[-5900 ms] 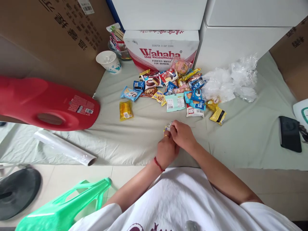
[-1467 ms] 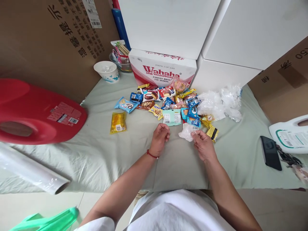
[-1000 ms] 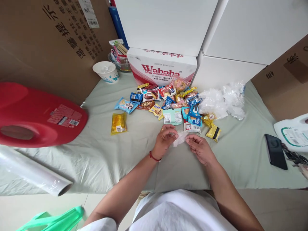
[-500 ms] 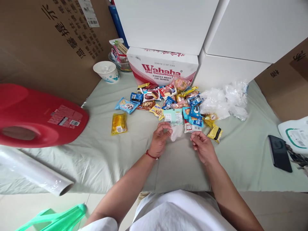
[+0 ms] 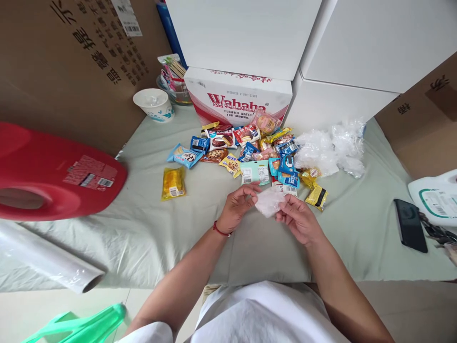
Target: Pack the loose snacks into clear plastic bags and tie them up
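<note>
A crumpled, see-through plastic bag (image 5: 268,202) is stretched between my two hands, just above the cloth. My left hand (image 5: 240,204) pinches its left side with thumb and forefinger. On the other side, my right hand (image 5: 294,217) has its fingers closed on the bag's right edge. Right behind the bag lies a pale green packet (image 5: 254,172). Blue snack packets (image 5: 288,178) and a red-and-white packet (image 5: 290,189) are close behind my right hand. Beyond them spreads a heap of wrapped snacks (image 5: 246,136).
Clear plastic bags (image 5: 317,147) are piled right of the snacks. A yellow packet (image 5: 173,183) lies apart at left, near a red jug (image 5: 96,181) and a plastic film roll (image 5: 53,259). A paper cup (image 5: 154,105) and Wahaha carton (image 5: 239,95) stand behind; a phone (image 5: 410,225) lies right.
My right hand has moved left and taken hold of the plastic bag, which hung from my left hand alone before. The bag is now spread between both hands. The view shifted slightly.
</note>
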Available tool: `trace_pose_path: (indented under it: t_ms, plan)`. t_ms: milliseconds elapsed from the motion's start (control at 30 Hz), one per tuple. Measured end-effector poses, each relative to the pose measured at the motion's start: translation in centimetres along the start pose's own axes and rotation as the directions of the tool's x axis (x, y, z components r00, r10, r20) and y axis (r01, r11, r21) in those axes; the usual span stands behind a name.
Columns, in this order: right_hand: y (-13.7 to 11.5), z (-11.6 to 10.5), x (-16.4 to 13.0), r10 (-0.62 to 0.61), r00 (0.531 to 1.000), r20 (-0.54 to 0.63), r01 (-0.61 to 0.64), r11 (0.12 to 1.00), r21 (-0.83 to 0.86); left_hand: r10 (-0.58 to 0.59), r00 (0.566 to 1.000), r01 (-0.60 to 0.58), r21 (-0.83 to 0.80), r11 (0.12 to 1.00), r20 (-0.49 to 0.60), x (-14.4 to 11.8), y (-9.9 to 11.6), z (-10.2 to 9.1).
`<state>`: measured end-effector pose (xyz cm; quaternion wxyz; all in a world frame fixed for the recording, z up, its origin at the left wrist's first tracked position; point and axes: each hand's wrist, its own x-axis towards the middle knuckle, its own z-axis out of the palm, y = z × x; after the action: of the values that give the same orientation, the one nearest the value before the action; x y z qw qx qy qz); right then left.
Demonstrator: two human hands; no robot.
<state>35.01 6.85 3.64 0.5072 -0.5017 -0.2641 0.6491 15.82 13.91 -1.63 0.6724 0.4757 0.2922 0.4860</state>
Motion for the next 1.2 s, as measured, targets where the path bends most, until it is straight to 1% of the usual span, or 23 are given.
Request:
trace_pose_path:
  t_ms: [100, 200, 233, 300, 367, 400, 433, 467, 533, 567, 600, 633, 700, 733, 767, 800, 867, 933, 1000, 1033, 1100, 1167, 1200]
  plan:
    - [-0.1, 0.1, -0.3, 0.069, 0.997, -0.018, -0.067, 0.993, 0.094, -0.058, 0.998, 0.058, 0.03, 0.998, -0.021, -0.3, 0.1, 0.3]
    - [0.3, 0.2, 0.0, 0.047, 0.997, -0.064, -0.039, 0.992, 0.121, -0.067, 0.997, 0.07, 0.129, 0.989, -0.028, -0.5, 0.2, 0.5]
    - [0.4, 0.1, 0.1, 0.022, 0.996, -0.081, -0.013, 0.993, 0.115, -0.066, 0.998, 0.068, 0.153, 0.986, -0.021, -0.5, 0.3, 0.5]
    - [0.5, -0.3, 0.2, -0.058, 0.991, -0.117, 0.068, 0.994, 0.081, -0.054, 0.998, 0.048, 0.192, 0.98, 0.027, -0.4, 0.5, 0.3]
    - [0.4, -1.2, -0.2, -0.189, 0.972, -0.142, 0.188, 0.982, -0.019, -0.006, 0.996, -0.015, 0.228, 0.973, 0.088, -0.3, 0.6, 0.1]
    - [0.3, -1.8, -0.6, -0.26, 0.957, -0.127, 0.248, 0.963, -0.105, 0.029, 0.994, -0.053, 0.241, 0.969, 0.104, -0.3, 0.6, 0.0]
    - [0.1, -2.5, -1.0, -0.316, 0.946, -0.079, 0.294, 0.933, -0.207, 0.066, 0.992, -0.091, 0.248, 0.964, 0.106, -0.3, 0.6, -0.1]
    - [-0.2, -3.2, -1.5, -0.337, 0.941, 0.009, 0.323, 0.894, -0.311, 0.101, 0.99, -0.122, 0.25, 0.96, 0.097, -0.3, 0.6, -0.1]
    - [-0.8, -4.8, -2.6, -0.308, 0.93, 0.202, 0.367, 0.812, -0.454, 0.152, 0.985, -0.167, 0.252, 0.953, 0.077, -0.4, 0.6, 0.0]
    - [-1.0, -5.5, -3.0, -0.306, 0.922, 0.236, 0.384, 0.79, -0.478, 0.171, 0.982, -0.187, 0.257, 0.948, 0.084, -0.5, 0.7, 0.0]
    - [-1.3, -6.2, -3.3, -0.336, 0.918, 0.21, 0.396, 0.783, -0.48, 0.191, 0.976, -0.213, 0.268, 0.94, 0.105, -0.6, 0.7, 0.1]
    - [-1.4, -6.7, -3.4, -0.386, 0.913, 0.132, 0.4, 0.783, -0.477, 0.212, 0.968, -0.242, 0.289, 0.926, 0.133, -0.6, 0.7, 0.2]
    - [-1.6, -7.3, -3.3, -0.474, 0.878, -0.074, 0.38, 0.782, -0.494, 0.251, 0.949, -0.306, 0.359, 0.882, 0.191, -0.7, 0.7, 0.3]
    - [-1.6, -7.4, -3.2, -0.481, 0.868, -0.126, 0.358, 0.78, -0.513, 0.272, 0.939, -0.338, 0.403, 0.851, 0.213, -0.8, 0.6, 0.3]
    - [-1.6, -7.3, -3.0, -0.472, 0.872, -0.126, 0.343, 0.776, -0.53, 0.292, 0.929, -0.365, 0.446, 0.817, 0.226, -0.8, 0.6, 0.4]
    - [-1.6, -7.1, -2.8, -0.459, 0.884, -0.091, 0.343, 0.767, -0.543, 0.312, 0.922, -0.387, 0.485, 0.785, 0.231, -0.8, 0.5, 0.4]
    - [-1.7, -6.4, -2.6, -0.434, 0.901, 0.023, 0.37, 0.737, -0.565, 0.347, 0.909, -0.417, 0.538, 0.733, 0.231, -0.8, 0.2, 0.3]
    - [-1.7, -5.7, -2.5, -0.397, 0.908, 0.132, 0.388, 0.685, -0.617, 0.364, 0.905, -0.422, 0.576, 0.7, 0.222, -0.8, 0.1, 0.2]
    - [-1.6, -5.1, -2.5, -0.331, 0.921, 0.205, 0.376, 0.621, -0.688, 0.358, 0.911, -0.405, 0.611, 0.681, 0.204, -0.7, 0.0, 0.2]
    - [-1.5, -4.9, -2.5, -0.295, 0.929, 0.225, 0.363, 0.598, -0.715, 0.354, 0.915, -0.393, 0.623, 0.677, 0.193, -0.7, -0.1, 0.2]
    - [-0.9, -4.7, -2.4, -0.255, 0.941, 0.225, 0.334, 0.579, -0.744, 0.346, 0.925, -0.365, 0.63, 0.685, 0.16, -0.8, -0.1, 0.3]
    - [-0.3, -4.4, -2.2, -0.272, 0.945, 0.18, 0.311, 0.588, -0.747, 0.335, 0.938, -0.318, 0.608, 0.728, 0.089, -0.9, -0.2, 0.5]
    - [0.0, -4.2, -2.1, -0.3, 0.943, 0.146, 0.304, 0.596, -0.743, 0.325, 0.945, -0.278, 0.583, 0.763, 0.025, -1.0, -0.2, 0.7]
